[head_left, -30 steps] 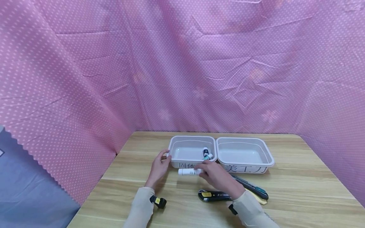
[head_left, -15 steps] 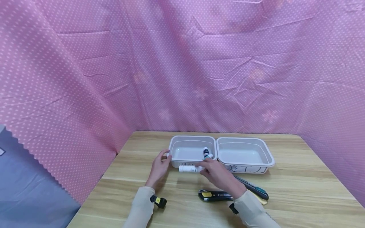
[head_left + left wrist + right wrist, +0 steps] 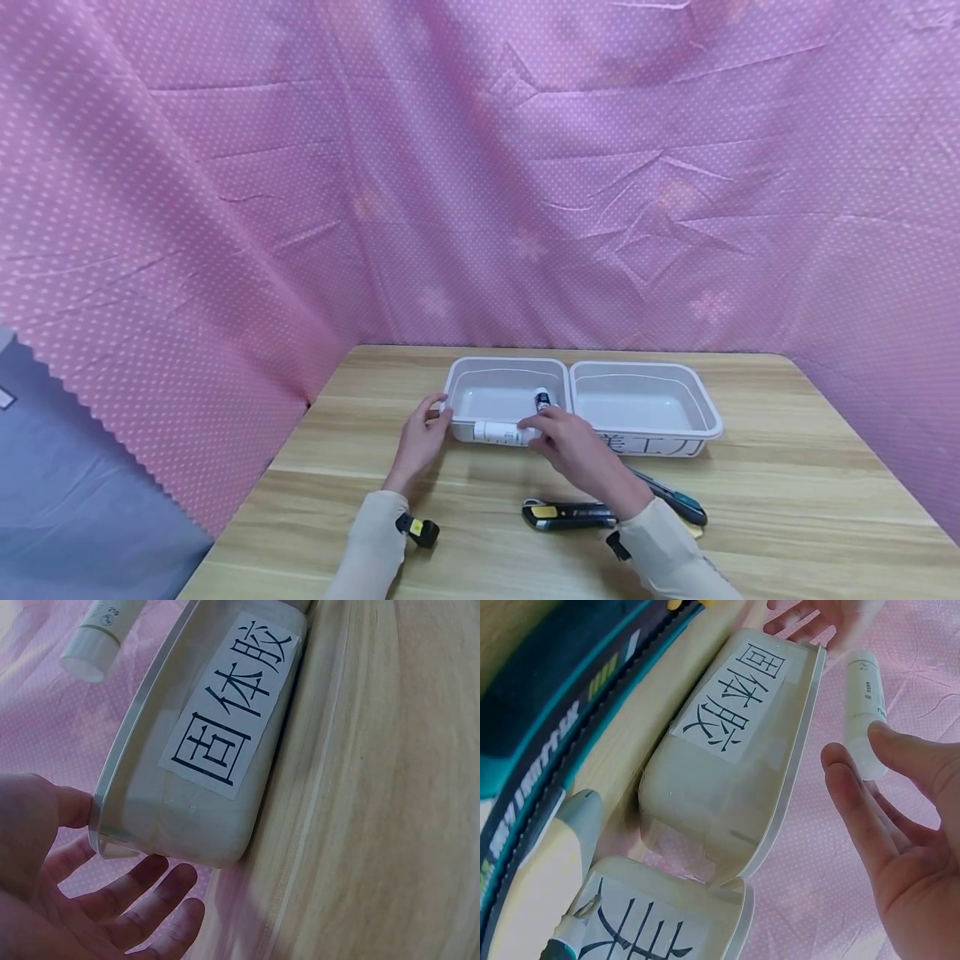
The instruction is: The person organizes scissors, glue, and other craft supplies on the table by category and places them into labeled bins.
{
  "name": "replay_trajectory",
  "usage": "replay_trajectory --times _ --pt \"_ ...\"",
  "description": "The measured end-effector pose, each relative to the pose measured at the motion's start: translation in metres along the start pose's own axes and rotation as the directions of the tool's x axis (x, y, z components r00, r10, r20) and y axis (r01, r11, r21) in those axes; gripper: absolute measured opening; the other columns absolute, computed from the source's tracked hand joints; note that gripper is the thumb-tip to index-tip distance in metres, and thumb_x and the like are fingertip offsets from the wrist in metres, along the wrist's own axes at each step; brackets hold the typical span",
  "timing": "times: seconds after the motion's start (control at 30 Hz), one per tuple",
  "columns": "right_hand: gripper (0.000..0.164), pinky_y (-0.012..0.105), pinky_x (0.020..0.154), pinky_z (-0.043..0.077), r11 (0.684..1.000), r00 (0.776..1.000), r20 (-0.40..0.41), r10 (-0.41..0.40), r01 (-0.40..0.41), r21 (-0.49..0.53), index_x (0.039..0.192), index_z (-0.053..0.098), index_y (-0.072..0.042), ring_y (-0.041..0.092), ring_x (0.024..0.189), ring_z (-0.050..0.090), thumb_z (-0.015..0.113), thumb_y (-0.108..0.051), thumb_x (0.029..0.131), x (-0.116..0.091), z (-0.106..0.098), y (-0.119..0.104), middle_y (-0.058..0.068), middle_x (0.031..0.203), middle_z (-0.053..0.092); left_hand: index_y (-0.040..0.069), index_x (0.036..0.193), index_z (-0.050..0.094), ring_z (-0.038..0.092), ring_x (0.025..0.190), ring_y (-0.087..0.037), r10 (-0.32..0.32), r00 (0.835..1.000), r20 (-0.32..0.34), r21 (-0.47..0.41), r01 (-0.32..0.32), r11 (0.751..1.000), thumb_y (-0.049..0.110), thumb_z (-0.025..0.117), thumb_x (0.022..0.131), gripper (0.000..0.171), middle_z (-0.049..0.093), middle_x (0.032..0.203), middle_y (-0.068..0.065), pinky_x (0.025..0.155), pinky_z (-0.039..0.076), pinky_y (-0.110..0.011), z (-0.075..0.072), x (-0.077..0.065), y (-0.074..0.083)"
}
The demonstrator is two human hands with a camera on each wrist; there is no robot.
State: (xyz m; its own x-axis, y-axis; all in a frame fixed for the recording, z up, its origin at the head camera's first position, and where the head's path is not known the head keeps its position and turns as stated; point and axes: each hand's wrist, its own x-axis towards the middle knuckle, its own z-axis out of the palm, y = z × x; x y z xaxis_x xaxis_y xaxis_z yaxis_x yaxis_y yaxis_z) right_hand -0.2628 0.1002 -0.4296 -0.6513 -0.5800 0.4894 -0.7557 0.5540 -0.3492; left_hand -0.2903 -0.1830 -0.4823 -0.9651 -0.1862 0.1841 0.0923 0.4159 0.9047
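My right hand (image 3: 577, 446) pinches a white glue stick (image 3: 497, 432) by one end, between thumb and fingers. The stick lies level across the front of the left white plastic bin (image 3: 202, 832), overlapping its label in the head view; the right wrist view shows it above the rim. My left hand (image 3: 420, 437) holds that bin at its left end, thumb and index finger at the rim and the other fingers below. Inside the bin lies a dark-labelled glue stick (image 3: 542, 398) at the right end; my right hand partly covers that corner.
A second white bin (image 3: 708, 427), also labelled in front, stands against the first on its right. Nearer me on the wooden table lie a black and yellow utility knife (image 3: 570, 514), a black and teal one (image 3: 684, 505) and a yellow one (image 3: 695, 530), partly under my right forearm.
My right hand has lifted the glue stick slightly, from before the bin's front wall up towards its rim. The left hand stays at the bin's end.
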Motion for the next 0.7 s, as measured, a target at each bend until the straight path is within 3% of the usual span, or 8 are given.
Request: replay_trajectory --times 0.23,0.7 --pt "0.029 0.022 0.072 0.056 0.998 0.998 -0.008 0.057 -0.057 0.027 0.123 0.072 -0.017 0.006 0.086 0.064 0.073 -0.01 0.094 -0.0013 -0.0025 0.0003 -0.002 0.106 0.069 0.009 0.14 0.058 0.07 0.103 -0.036 -0.003 1.0 0.01 -0.001 0.003 1.0 0.022 0.059 0.104 0.038 0.066 0.122 -0.025 0.083 0.057 -0.039 -0.0003 -0.0002 -0.0012" --pt "0.028 0.022 0.069 0.054 0.996 0.996 -0.044 0.081 -0.079 0.036 0.122 0.072 -0.016 0.005 0.082 0.061 0.073 -0.011 0.095 -0.003 -0.0011 0.0039 -0.002 0.105 0.069 0.01 0.14 0.059 0.071 0.102 -0.035 0.0 1.0 0.002 0.0 0.0 1.0 0.022 0.059 0.104 0.038 0.067 0.122 -0.025 0.082 0.057 -0.038 0.0 0.0 -0.0041"
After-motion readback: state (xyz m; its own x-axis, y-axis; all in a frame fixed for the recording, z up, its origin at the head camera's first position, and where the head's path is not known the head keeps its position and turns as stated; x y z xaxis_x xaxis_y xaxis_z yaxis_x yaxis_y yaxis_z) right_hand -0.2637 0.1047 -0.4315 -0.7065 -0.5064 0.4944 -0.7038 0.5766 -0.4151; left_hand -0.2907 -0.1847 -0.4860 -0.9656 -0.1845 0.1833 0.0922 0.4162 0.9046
